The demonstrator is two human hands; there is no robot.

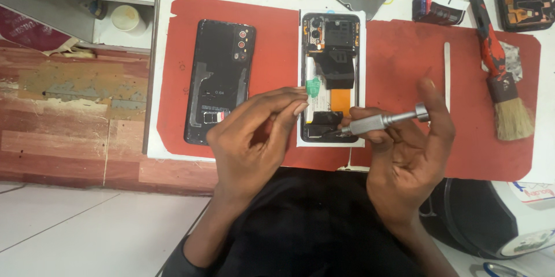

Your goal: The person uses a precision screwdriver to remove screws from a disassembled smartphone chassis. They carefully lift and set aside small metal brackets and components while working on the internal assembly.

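Two bare hands and forearms enter from the six o'clock edge of the view. The left hand (254, 138) carries no ring, watch or glove, and its fingernails are short and plain. The right hand (404, 150) is bare in the same way, with nothing on its fingers or wrist. At about seven o'clock, low on the left forearm, the edge of a dark, pushed-up fabric sleeve (179, 259) shows. Between the two forearms, at six o'clock, lies the plain black cloth garment (306, 225) the person wears, without visible print or buttons.
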